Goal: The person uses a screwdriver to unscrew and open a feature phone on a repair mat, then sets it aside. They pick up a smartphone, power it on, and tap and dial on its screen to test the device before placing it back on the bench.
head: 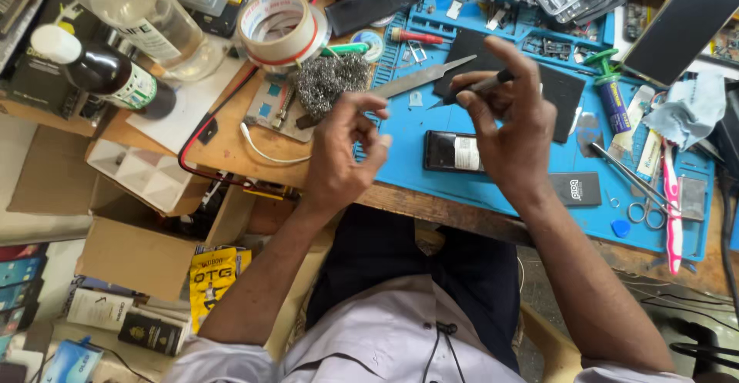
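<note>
We see the right hand (504, 125) raised over the blue mat (408, 163), its fingers closed around a thin dark tool (473, 88) whose tip points left. The left hand (346, 152) hangs beside it with fingers curled loosely, gripping nothing we can make out. Below and between them a small black phone (453, 152) lies flat on the mat, with a metal blade (419, 80) and a wad of steel wool (329, 81) just beyond.

A yellow packet (218, 281) lies below the table's near edge; white-labelled bottles (115, 75) stand at its far left corner
</note>
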